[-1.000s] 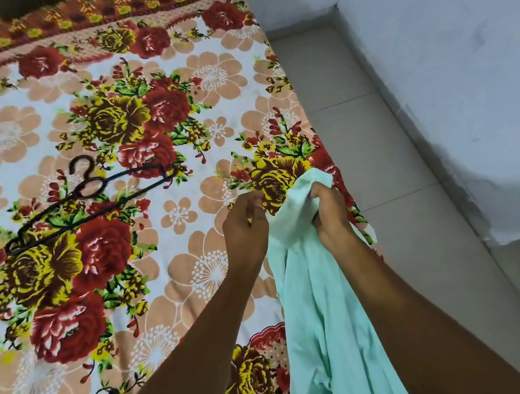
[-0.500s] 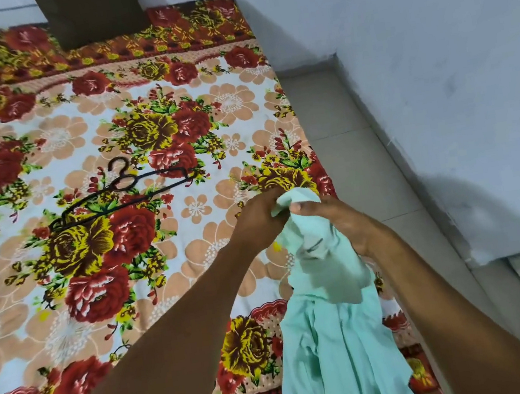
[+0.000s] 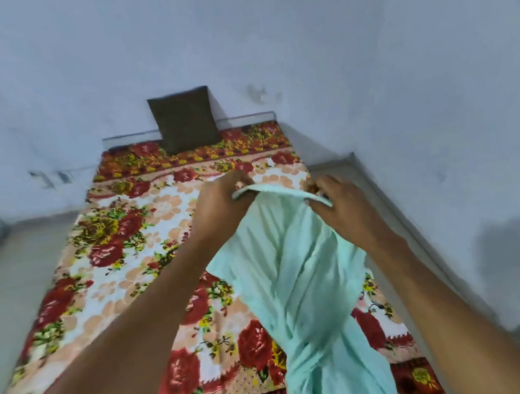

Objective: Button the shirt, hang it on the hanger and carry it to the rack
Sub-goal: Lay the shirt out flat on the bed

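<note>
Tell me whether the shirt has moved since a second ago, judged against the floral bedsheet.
Yes. The shirt has been lifted up off the bedsheet, its top edge now stretched between the left hand and right hand.

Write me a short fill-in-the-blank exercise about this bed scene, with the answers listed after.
1. Both hands, the left hand and the right hand, grip a mint-green ____.
2. The bedsheet is printed with ____.
3. A dark brown ____ leans against the wall at the head of the bed.
4. The shirt hangs ____ the bed, held up by its top edge.

Missing words: shirt; flowers; cushion; above
</note>
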